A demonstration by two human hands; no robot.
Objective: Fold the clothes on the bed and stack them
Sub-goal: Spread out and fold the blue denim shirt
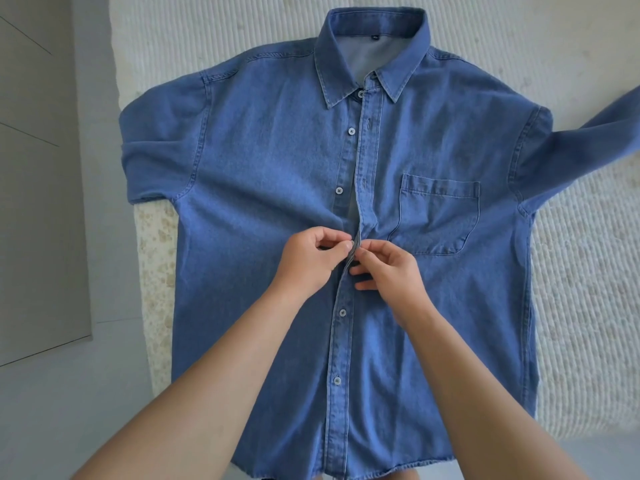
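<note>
Both hands fastening the front of a denim shirt spread on the bed

The shirt (270, 188) lies face up and mostly flat on the ribbed white bed (207, 32), collar away from the person, one sleeve tucked under at the left of the view and the other running off to the right. The left hand (311, 258) pinches the button edge of the front strip and the right hand (388, 268) pinches the buttonhole edge against it, about mid-chest, fingers curled on the cloth. The denim looks soft but fairly thick, so it should hold a crease, weigh more than a thin shirt and not slide much on the ribbed cover. For folding, the shoulder seams and the hem (381, 471) look like the best places to grip, since the pocket (440, 216) and collar (374, 43) are bulkier and would fold less cleanly
</note>
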